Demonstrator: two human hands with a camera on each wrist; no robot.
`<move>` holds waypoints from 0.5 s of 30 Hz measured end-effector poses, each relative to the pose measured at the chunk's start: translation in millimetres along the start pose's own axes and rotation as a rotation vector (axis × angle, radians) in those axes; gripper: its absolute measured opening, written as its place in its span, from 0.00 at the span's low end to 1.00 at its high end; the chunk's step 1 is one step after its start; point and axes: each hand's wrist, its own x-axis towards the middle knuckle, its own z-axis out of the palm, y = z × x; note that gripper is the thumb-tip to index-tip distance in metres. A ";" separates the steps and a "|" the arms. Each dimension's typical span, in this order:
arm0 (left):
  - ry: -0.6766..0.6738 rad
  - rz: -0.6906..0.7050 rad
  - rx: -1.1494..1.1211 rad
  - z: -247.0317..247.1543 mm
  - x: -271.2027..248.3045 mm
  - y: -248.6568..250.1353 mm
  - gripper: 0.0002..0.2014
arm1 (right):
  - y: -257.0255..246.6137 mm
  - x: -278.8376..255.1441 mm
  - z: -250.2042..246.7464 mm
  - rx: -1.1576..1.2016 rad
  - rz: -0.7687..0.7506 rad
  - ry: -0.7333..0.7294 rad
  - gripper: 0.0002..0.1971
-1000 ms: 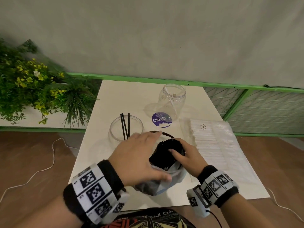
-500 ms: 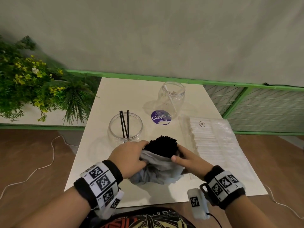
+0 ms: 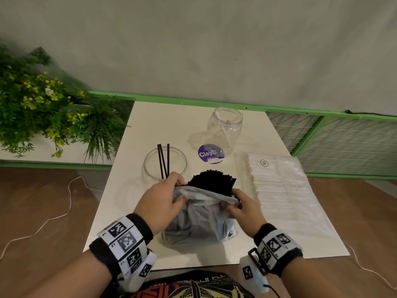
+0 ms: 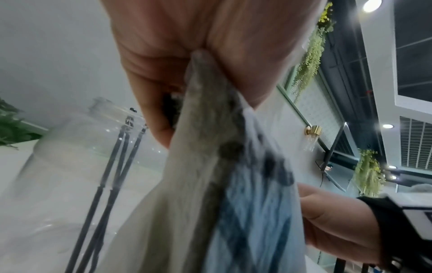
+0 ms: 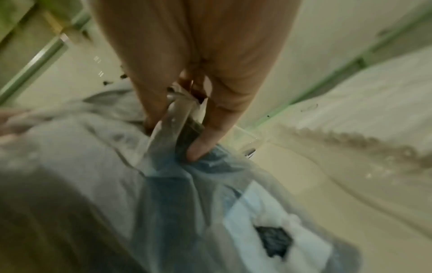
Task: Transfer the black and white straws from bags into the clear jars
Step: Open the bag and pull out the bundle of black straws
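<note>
So the bundle of black straws (image 3: pixel 211 181) is stood more or less upright in the translucent bag (image 3: pixel 199 222) on the white bench (image 3: pixel 150 125), long axis running up and tilted a bit away from the person, open ends pointing up and out of the bag's mouth. The bag's rim is bunched down around the bundle.

Everything else can be placed off that bag: a wide clear jar (image 3: pixel 164 165) is seen just behind it on the left-hand side, with three black straws (image 3: pixel 163 161) stood in it, leaning slightly. A taller clear jar (image 3: pixel 225 127) is set further back, with a purple round label (image 3: pixel 211 153) lying between it and the bag. A flat pack of white straws (image 3: pixel 279 186) is laid beside the bag on the right-hand side, long axis pointing away from the person.

The head view is where the layout gets shown. The grips are only really shown by the wrist views, and the right one is pretty blurry.

The left hand (image 3: pixel 161 201) is clamped on the bag's rim: in the left wrist view the plastic is pinched between thumb and curled fingers (image 4: pixel 149 103). The right hand (image 3: pixel 242 209) is doing the same on the opposite rim, a fold of plastic squeezed between thumb and fingers (image 5: pixel 149 103), held close together.
</note>
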 end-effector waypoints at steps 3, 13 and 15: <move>0.031 0.043 0.009 3.5 -3.9 -2.7 0.13 | 2.4 -5.6 4.8 -0.172 -0.135 0.105 0.24; 0.022 0.198 0.084 9.1 -5.7 -6.9 0.12 | -24.2 -17.0 28.3 -0.827 -0.738 0.197 0.24; -0.018 0.199 0.082 7.4 -6.9 -5.4 0.12 | -21.3 -14.5 33.9 -0.886 -0.748 0.220 0.18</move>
